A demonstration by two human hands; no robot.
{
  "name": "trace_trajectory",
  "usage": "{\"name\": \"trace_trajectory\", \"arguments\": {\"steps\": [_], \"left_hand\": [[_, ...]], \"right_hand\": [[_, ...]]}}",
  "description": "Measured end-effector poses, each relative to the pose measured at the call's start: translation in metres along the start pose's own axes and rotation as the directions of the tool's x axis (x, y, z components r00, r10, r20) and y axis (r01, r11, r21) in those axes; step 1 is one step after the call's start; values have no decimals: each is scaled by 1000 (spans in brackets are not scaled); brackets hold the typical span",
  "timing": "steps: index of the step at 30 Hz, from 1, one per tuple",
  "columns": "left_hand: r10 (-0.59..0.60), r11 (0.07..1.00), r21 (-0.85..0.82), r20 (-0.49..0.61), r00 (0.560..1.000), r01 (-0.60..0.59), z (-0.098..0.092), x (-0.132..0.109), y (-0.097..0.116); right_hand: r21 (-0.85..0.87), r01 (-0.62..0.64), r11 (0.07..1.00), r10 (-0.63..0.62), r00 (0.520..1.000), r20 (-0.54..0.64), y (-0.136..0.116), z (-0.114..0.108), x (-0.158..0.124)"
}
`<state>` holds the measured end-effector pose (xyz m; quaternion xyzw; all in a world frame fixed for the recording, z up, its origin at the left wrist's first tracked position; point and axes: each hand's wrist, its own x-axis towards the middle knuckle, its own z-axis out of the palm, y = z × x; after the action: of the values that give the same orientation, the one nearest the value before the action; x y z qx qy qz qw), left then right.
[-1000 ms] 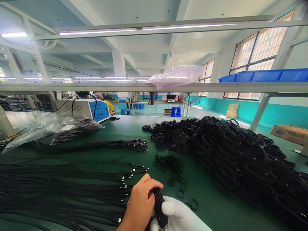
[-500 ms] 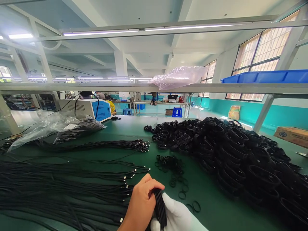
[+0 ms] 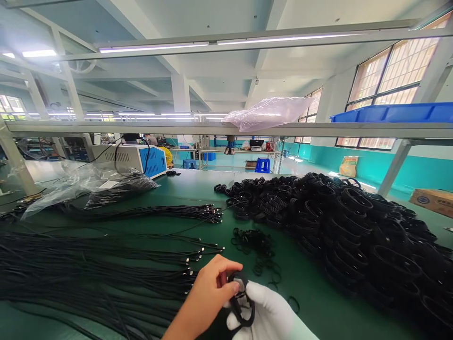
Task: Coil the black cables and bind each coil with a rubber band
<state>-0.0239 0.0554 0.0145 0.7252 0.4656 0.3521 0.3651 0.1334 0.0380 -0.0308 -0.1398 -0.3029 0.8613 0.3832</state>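
Note:
My bare left hand [image 3: 207, 295] and my white-gloved right hand [image 3: 271, 314] meet at the bottom middle of the view, both closed on a coiled black cable [image 3: 240, 302]. A small black band loops around the coil between my fingers. Just beyond my hands lies a scatter of small black rubber bands [image 3: 256, 245] on the green table [image 3: 311, 302]. Straight black cables [image 3: 106, 264] with metal plug ends lie spread out to the left. A big heap of coiled black cables [image 3: 347, 226] fills the right side.
A clear plastic bag with more cables [image 3: 88, 186] sits at the back left, next to a blue and white machine [image 3: 141, 158]. A metal shelf rail [image 3: 212, 128] crosses overhead with a blue bin [image 3: 392, 112] and plastic sheet [image 3: 269, 111]. A cardboard box [image 3: 433, 200] is at far right.
My hands have shifted slightly right and the coil has turned: a tight upright bundle earlier, now with a band loop stretched open over its end. The camera has drifted a little left.

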Motion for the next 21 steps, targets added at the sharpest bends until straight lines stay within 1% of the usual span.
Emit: {"name": "trace_trajectory", "arguments": {"steps": [2,4,6,7,8,10,11,12,13,14,17,19,21], "left_hand": [[22,987,-162,128,992,-1,-12,-1,-1],[41,961,-276,222,974,22,-19,-2,-3],[40,938,-341,272,961,58,-20,-1,-4],[33,934,-350,276,961,68,-19,-1,-5],[22,938,-339,265,964,72,-17,0,-5],[-19,962,-260,220,975,77,-14,1,-4],[-29,974,-216,195,980,72,-12,2,-3],[-25,981,-185,170,985,57,-10,2,-2],[-8,985,-171,145,989,33,-9,2,-1],[17,986,-168,118,993,3,-8,2,-1],[84,989,-125,31,996,-79,-1,2,-3],[120,991,-50,-23,992,-121,6,1,-5],[154,988,30,-71,985,-153,13,-1,-7]], "right_hand": [[116,-81,990,72,994,81,-5,2,-1],[153,-130,980,109,985,136,-6,4,-2],[146,-154,977,134,982,135,-6,5,-3],[123,-148,981,135,985,107,-5,5,-4],[64,-116,991,112,992,62,-5,5,-5],[-167,-29,986,17,997,-71,-6,7,-8],[-289,0,957,-38,991,-125,-7,8,-10],[-380,17,925,-82,985,-155,-9,9,-11],[-423,21,906,-101,981,-168,-11,10,-13],[-415,19,910,-96,982,-165,-12,10,-13],[-303,50,952,-85,991,-104,-13,10,-13],[-319,48,946,-82,992,-93,-12,8,-11],[-382,38,923,-89,989,-118,-10,7,-9]]}}
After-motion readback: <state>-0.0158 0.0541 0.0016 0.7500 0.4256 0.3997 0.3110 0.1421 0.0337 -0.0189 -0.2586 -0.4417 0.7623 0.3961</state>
